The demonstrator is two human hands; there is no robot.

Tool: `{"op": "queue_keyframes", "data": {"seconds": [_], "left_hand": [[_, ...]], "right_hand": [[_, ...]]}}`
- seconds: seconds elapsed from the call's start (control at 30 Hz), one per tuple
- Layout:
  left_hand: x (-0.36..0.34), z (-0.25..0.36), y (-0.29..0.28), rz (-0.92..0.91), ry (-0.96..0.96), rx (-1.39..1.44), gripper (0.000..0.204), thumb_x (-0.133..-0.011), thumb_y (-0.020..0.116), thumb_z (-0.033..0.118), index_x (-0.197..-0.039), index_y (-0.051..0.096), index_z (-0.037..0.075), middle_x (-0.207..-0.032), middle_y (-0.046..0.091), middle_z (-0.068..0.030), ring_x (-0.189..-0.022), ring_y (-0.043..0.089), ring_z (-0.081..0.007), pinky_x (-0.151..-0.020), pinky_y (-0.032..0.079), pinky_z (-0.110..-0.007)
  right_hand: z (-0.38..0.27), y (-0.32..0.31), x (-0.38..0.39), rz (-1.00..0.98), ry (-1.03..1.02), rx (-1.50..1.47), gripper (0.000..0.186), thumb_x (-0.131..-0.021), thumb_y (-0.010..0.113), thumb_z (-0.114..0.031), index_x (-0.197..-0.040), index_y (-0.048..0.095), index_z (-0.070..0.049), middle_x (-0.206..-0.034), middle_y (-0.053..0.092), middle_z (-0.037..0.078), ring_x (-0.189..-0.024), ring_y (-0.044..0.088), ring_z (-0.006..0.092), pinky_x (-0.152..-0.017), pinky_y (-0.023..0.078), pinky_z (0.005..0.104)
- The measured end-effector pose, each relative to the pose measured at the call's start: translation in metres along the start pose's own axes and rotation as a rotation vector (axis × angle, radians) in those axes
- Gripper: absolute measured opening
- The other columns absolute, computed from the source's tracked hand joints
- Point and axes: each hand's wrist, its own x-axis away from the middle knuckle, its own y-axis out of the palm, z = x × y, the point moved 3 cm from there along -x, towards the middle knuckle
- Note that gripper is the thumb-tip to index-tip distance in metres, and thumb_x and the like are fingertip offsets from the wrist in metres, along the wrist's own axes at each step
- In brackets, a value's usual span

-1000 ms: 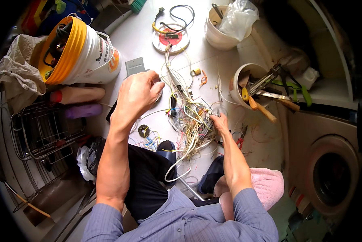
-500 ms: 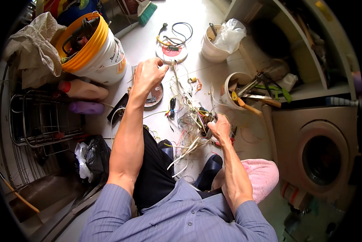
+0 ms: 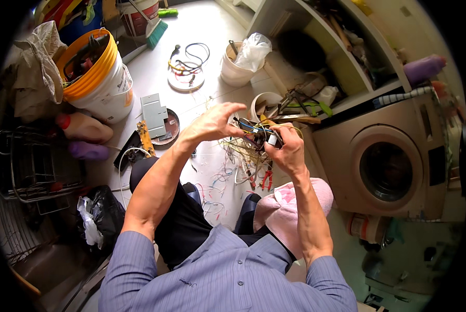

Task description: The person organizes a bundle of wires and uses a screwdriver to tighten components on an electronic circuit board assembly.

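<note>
My right hand (image 3: 289,151) is closed around a dark electrical part with wires (image 3: 258,136), raised over the floor in front of me. Blue, yellow, white and black leads stick out of the part. My left hand (image 3: 215,124) is just left of it, fingers and thumb spread. Whether its fingertips touch the wires is unclear. Below the part hangs or lies a tangle of pale wires (image 3: 236,156). Red-handled pliers (image 3: 267,179) lie on the floor by my pink-covered knee, and colored wire scraps (image 3: 215,190) are scattered at my feet.
Left stand an orange-and-white bucket (image 3: 120,96), bottles and a wire rack (image 3: 35,171). Ahead are a white disc with a coiled cable (image 3: 185,83) and a white bin (image 3: 235,75). A tool bucket (image 3: 256,106) and washing machine (image 3: 337,151) stand right.
My left hand has come back from near the white disc to the wired part. My right hand has lifted that part, drawing wires along. The view has swung right.
</note>
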Motion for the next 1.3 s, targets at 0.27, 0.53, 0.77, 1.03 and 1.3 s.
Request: {"op": "queue_keyframes", "data": {"seconds": [0.27,0.53,0.77,1.03,1.3], "left_hand": [[-0.006,0.004,0.017,-0.358,-0.185,0.143,0.055,-0.077,0.083,0.030,-0.123,0.065,0.006,-0.090,0.075,-0.0119,-0.081,0.070,-0.0222,-0.077,0.054,-0.036],[-0.001,0.002,0.045,-0.415,-0.440,1.378,0.048,-0.100,0.068,0.030,-0.136,0.057,-0.001,-0.119,0.071,-0.0165,-0.102,0.070,-0.0200,-0.091,0.058,-0.032],[0.000,-0.013,0.071,0.075,-0.683,1.509,0.019,-0.095,0.071,0.013,-0.110,0.066,0.002,-0.096,0.071,-0.0121,-0.084,0.072,-0.0247,-0.082,0.062,-0.040],[0.000,-0.021,0.060,0.199,-0.627,1.396,0.016,-0.089,0.071,0.003,-0.105,0.069,0.001,-0.095,0.071,-0.0093,-0.083,0.072,-0.0228,-0.079,0.061,-0.036],[-0.002,-0.016,0.053,0.230,-0.480,1.286,0.018,-0.089,0.071,0.001,-0.106,0.068,-0.003,-0.097,0.071,-0.0110,-0.085,0.072,-0.0214,-0.081,0.062,-0.036]], "right_hand": [[-0.004,-0.017,0.008,0.013,0.000,-0.045,0.035,-0.073,0.075,-0.014,-0.104,0.069,0.001,-0.104,0.069,0.019,-0.096,0.068,0.0356,-0.085,0.056,0.0424],[0.000,-0.025,0.015,0.034,-0.066,-0.027,0.038,-0.073,0.078,-0.008,-0.109,0.068,0.000,-0.111,0.067,0.018,-0.100,0.067,0.0363,-0.087,0.056,0.0414],[-0.008,0.006,0.033,0.107,-0.191,0.137,0.037,-0.073,0.080,-0.005,-0.107,0.065,-0.003,-0.107,0.062,0.014,-0.093,0.068,0.0357,-0.079,0.058,0.0416],[0.004,0.024,0.041,0.123,0.624,-1.052,0.036,-0.095,0.072,-0.011,-0.128,0.061,-0.003,-0.112,0.064,0.004,-0.070,0.055,0.0061,-0.052,0.044,0.0212],[0.018,0.027,-0.001,0.080,0.896,-1.051,0.025,-0.096,0.071,-0.019,-0.110,0.059,-0.003,-0.088,0.069,0.006,-0.058,0.060,0.0081,-0.044,0.040,0.0203]]}}
